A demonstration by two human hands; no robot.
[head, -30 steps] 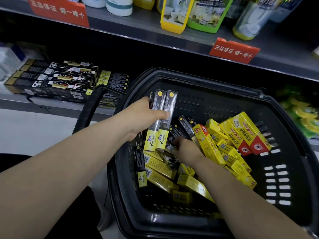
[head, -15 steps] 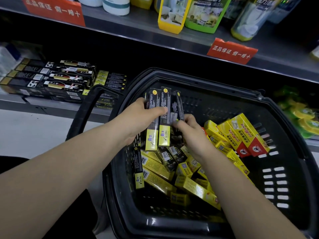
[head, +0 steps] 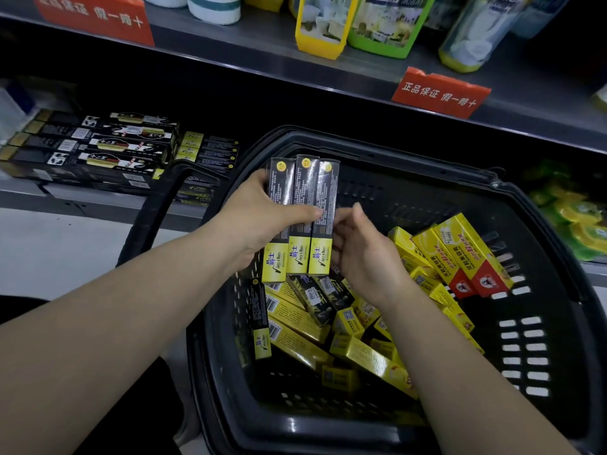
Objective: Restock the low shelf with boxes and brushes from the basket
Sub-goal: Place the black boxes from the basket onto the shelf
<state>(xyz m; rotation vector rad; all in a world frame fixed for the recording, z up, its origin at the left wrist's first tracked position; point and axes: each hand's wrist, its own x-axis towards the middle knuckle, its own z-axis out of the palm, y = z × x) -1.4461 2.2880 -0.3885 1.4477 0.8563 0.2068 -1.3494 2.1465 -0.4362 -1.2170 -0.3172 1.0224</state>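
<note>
left hand point(head: 259, 221): thumb across the front, fingers curled behind, gripping 3 slim black cardboard boxes with yellow ends point(head: 300, 218), held upright side by side

right hand point(head: 364, 254): pretty loose, fingertips just touching the rightmost box's edge, thumb off it

black plastic basket point(head: 542, 231): right under the hands, yellow cardboard boxes point(head: 460, 251) piled inside

low grey shelf point(head: 98, 198): long black boxes point(head: 98, 149) stacked at its left

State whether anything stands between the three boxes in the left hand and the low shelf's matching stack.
Yes: the basket rim and its raised handle lie between the held boxes and that stack.
</note>
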